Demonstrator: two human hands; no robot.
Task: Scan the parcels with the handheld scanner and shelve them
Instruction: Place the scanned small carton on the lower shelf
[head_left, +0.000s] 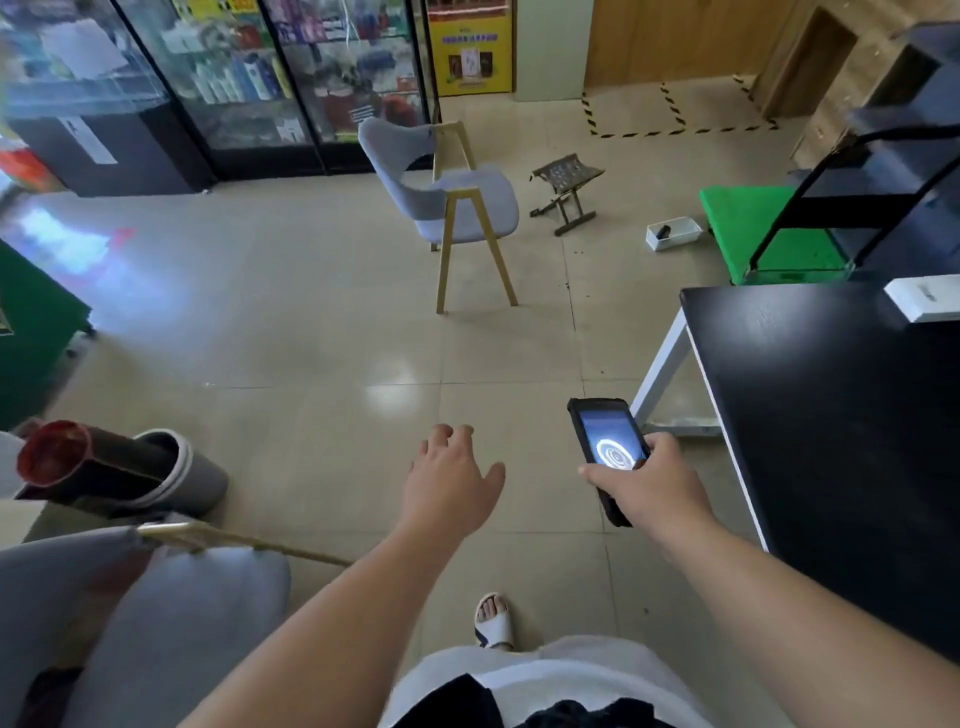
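Both bare arms are stretched forward; the left hand (451, 483) is held empty with relaxed fingers, the right hand (652, 480) curled in a grip.

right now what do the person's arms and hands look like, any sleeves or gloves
Both arms are bare as far up as the view shows, with no sleeves in sight. The left hand and the right hand have no gloves, and no rings, watch or wristbands show.
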